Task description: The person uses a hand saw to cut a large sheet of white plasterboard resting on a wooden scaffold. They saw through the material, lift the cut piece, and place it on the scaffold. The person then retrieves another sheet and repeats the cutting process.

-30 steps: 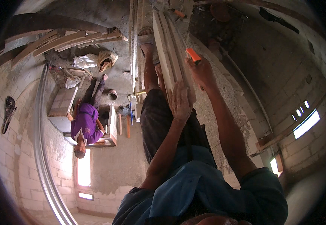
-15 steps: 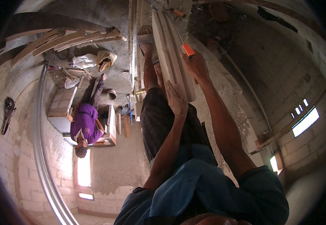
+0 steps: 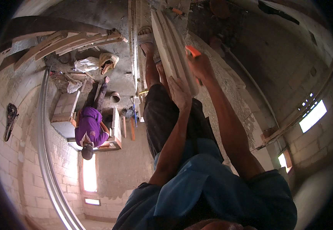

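While the head view looks down along the person's own body, a long pale moulding of plaster or wood rests over the dark-trousered lap and runs away toward the sandalled foot. The left hand lies flat and open on the near end of this moulding and presses it; it grips nothing. The right hand, just beside the moulding's right edge, is closed around an orange-handled tool whose tip touches the moulding; the blade itself is hidden. I judge that work on this near end is in progress. No finished cut or mark is visible, so most seems left. Well apart from the moulding, to its left, another person in a purple shirt sits by a wooden frame.
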`<state>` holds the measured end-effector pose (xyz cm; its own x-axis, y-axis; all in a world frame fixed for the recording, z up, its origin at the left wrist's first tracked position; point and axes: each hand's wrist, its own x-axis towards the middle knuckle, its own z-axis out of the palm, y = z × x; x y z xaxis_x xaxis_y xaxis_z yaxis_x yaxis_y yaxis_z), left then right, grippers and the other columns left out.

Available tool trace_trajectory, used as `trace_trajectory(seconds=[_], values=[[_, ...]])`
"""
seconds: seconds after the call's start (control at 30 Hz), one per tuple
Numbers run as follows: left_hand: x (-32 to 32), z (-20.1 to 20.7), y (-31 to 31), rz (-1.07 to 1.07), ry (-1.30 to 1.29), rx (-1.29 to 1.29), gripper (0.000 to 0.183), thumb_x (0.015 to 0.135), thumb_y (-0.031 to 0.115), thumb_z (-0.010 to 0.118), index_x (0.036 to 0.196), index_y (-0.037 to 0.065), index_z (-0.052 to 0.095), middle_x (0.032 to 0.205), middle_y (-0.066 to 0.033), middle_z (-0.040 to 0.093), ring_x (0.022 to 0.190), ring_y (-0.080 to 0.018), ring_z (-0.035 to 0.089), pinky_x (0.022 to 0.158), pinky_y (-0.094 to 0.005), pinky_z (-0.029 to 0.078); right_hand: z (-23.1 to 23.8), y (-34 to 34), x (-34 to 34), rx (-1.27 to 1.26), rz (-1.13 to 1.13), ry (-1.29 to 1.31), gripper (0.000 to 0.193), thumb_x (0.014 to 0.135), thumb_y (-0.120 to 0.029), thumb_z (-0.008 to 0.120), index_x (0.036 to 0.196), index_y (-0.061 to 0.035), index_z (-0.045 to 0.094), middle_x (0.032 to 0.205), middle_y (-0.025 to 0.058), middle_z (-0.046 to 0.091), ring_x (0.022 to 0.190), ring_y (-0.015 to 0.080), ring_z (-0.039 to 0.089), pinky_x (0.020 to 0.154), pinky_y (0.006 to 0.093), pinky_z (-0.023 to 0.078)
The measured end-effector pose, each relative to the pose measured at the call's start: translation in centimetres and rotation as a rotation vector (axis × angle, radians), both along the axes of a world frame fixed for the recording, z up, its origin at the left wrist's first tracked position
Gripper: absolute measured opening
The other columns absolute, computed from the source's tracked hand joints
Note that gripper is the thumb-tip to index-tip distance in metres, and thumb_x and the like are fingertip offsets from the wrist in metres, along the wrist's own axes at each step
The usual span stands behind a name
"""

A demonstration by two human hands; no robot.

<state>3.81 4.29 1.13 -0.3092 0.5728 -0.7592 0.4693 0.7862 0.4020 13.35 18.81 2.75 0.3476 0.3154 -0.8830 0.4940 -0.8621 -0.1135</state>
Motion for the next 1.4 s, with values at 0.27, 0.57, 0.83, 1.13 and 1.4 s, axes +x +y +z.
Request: trace_trajectory(seconds=[0.27, 0.57, 0.83, 1.13, 1.4], values=[[0.1, 0.5, 0.7, 0.064, -0.090, 0.014, 0.059, 0.109, 0.037, 0.034, 0.150, -0.006, 0.033, 0.152, -0.0290, 0.038, 0.141, -0.0438, 0.037, 0.117, -0.0458, 0.030, 8.4, -2.4, 0.5, 0.019, -0.167, 0.116, 0.040, 0.094, -0.036, 0.065, 0.100, 0.0029, 0.064, 0.076, 0.0127, 0.065, 0.068, 0.0217, 0.063, 0.063, 0.0400, 0.049], [-0.5, -0.3, 0.8, 0.082, -0.099, 0.073, 0.059, 0.109, 0.037, 0.034, 0.151, -0.006, 0.032, 0.153, -0.0275, 0.038, 0.143, -0.0419, 0.036, 0.117, -0.0450, 0.030, 5.7, -6.8, 0.1, 0.495, 0.154, 0.075, 0.041, 0.094, -0.039, 0.064, 0.103, 0.0007, 0.064, 0.076, 0.0134, 0.065, 0.067, 0.0211, 0.063, 0.065, 0.0392, 0.051], [0.4, 1.3, -0.4, 0.058, -0.103, -0.020, 0.058, 0.109, 0.036, 0.034, 0.150, -0.005, 0.034, 0.154, -0.0256, 0.038, 0.143, -0.0405, 0.036, 0.118, -0.0451, 0.029, 0.0, -3.6, -0.4, 0.004, -0.300, 0.151, 0.039, 0.092, -0.036, 0.066, 0.112, -0.0023, 0.065, 0.076, 0.0110, 0.064, 0.064, 0.0233, 0.065, 0.066, 0.0415, 0.053], [0.7, 1.1, 1.9, 0.119, -0.147, -0.082, 0.061, 0.109, 0.039, 0.033, 0.151, -0.004, 0.033, 0.155, -0.0258, 0.036, 0.144, -0.0402, 0.034, 0.118, -0.0452, 0.029, -0.2, -1.9, 0.1, 0.032, -0.293, 0.110, 0.041, 0.095, -0.041, 0.065, 0.095, -0.0004, 0.065, 0.073, 0.0086, 0.063, 0.065, 0.0178, 0.061, 0.062, 0.0382, 0.049], [-0.6, 0.0, 0.6, 0.260, -0.256, -0.056, 0.063, 0.108, 0.041, 0.033, 0.152, -0.004, 0.032, 0.153, -0.0267, 0.038, 0.141, -0.0406, 0.039, 0.115, -0.0427, 0.033, 3.4, -4.3, -1.1, 0.123, -0.222, 0.118, 0.035, 0.100, -0.035, 0.059, 0.116, -0.0048, 0.065, 0.085, 0.0129, 0.069, 0.074, 0.0222, 0.068, 0.067, 0.0396, 0.053]])
